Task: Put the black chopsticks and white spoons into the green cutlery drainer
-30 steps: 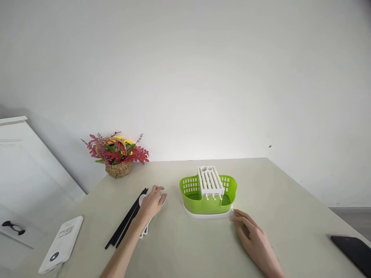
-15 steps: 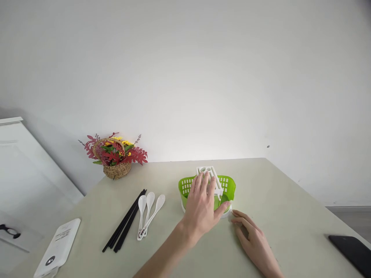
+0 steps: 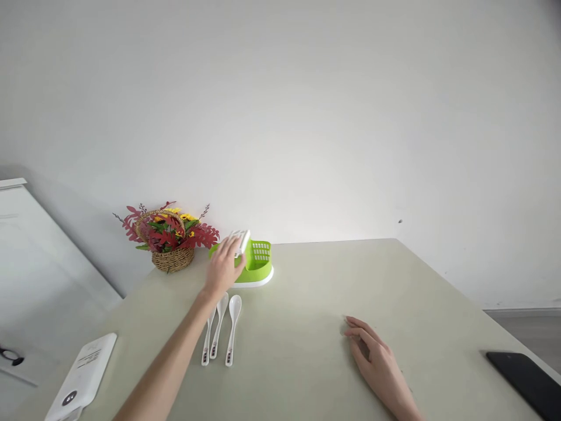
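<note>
A green slotted cutlery holder (image 3: 258, 270) with a white base stands toward the back of the table, left of centre. My left hand (image 3: 222, 266) is closed on its white top piece (image 3: 242, 241), fingers over the top and thumb on the near side. Below that hand lie three white spoons (image 3: 235, 304), handles toward me; my forearm crosses close by and partly covers the leftmost. The black chopsticks are out of sight, where my forearm covers the table. Away to the right, my right hand (image 3: 377, 365) rests on the tabletop, fingers loosely bent and apart, holding nothing.
A wicker basket of artificial flowers (image 3: 173, 260) stands at the back left, close beside the holder. At the left edge lies a white flat device (image 3: 85, 371); a black phone (image 3: 526, 377) lies at the right. A white cabinet (image 3: 48, 280) borders the table's left side.
The cutlery holder and my left hand have moved left and back, toward the flower basket. The spoons now lie side by side rather than crossed. My right hand has barely moved.
</note>
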Action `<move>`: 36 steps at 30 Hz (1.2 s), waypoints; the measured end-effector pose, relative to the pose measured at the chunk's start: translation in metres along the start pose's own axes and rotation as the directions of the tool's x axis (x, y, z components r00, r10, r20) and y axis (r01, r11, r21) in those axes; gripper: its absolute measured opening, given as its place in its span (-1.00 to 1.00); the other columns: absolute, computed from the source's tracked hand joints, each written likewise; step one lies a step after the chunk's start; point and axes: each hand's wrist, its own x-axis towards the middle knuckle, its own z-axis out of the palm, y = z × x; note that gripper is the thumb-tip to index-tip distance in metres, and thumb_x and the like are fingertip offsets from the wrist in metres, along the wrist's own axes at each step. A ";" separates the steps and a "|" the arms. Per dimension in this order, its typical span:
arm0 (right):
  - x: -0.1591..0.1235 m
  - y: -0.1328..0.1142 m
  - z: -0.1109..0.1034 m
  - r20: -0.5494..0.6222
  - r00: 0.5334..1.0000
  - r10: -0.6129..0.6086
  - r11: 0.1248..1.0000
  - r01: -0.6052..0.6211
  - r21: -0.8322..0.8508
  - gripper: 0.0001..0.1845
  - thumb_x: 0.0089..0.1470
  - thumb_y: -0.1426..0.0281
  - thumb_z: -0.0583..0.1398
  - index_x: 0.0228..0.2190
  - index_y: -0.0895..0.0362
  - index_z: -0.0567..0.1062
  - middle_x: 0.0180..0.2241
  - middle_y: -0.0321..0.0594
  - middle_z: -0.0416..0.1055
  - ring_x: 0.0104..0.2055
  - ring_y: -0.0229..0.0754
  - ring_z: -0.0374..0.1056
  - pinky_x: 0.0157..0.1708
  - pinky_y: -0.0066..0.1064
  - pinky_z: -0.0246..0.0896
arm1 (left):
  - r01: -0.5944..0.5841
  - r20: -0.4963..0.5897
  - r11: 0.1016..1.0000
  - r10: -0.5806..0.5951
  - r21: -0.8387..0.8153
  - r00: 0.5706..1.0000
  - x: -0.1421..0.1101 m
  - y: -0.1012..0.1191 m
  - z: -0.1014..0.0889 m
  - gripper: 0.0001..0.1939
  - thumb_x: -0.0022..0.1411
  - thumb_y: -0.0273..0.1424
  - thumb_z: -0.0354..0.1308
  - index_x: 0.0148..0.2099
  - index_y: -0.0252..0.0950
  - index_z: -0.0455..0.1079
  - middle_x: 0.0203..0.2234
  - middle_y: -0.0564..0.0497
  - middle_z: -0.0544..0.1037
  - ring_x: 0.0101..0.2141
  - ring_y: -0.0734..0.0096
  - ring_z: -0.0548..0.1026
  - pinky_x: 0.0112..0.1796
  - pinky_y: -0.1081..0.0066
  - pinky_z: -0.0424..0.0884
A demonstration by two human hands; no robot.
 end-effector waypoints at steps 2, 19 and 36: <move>0.000 -0.002 -0.001 -0.006 1.000 -0.004 1.000 0.004 -0.005 -0.73 0.31 0.22 0.05 -0.20 -0.06 0.54 0.26 -0.22 0.38 -0.32 -0.16 0.52 -0.30 -0.25 0.46 | 0.020 -0.024 1.000 -0.020 0.005 1.000 -0.002 -0.021 -0.004 -0.48 0.36 -0.27 0.05 0.34 -0.19 0.29 0.28 -0.13 0.42 0.33 0.01 0.27 0.28 -0.02 0.25; 0.000 -0.001 -0.001 -0.012 1.000 0.005 1.000 -0.005 -0.018 -0.72 0.30 0.21 0.06 -0.21 -0.06 0.57 0.24 -0.24 0.40 -0.39 -0.21 0.48 -0.33 -0.29 0.45 | -0.030 -0.096 0.992 0.018 -0.122 0.995 -0.067 0.043 0.006 -0.65 0.43 -0.35 0.00 0.21 -0.23 0.28 0.19 -0.22 0.41 0.26 0.08 0.34 0.22 0.07 0.30; -0.003 -0.005 -0.004 -0.036 0.999 0.006 0.999 -0.007 -0.032 -0.74 0.28 0.24 0.08 -0.19 -0.06 0.58 0.24 -0.23 0.42 -0.21 -0.13 0.55 -0.34 -0.32 0.44 | 0.282 0.531 0.887 -0.050 -0.366 0.846 -0.163 0.134 0.022 -0.74 0.47 -0.27 -0.05 -0.22 -0.19 0.41 -0.57 0.15 0.46 -0.57 0.48 0.34 -0.46 0.46 0.16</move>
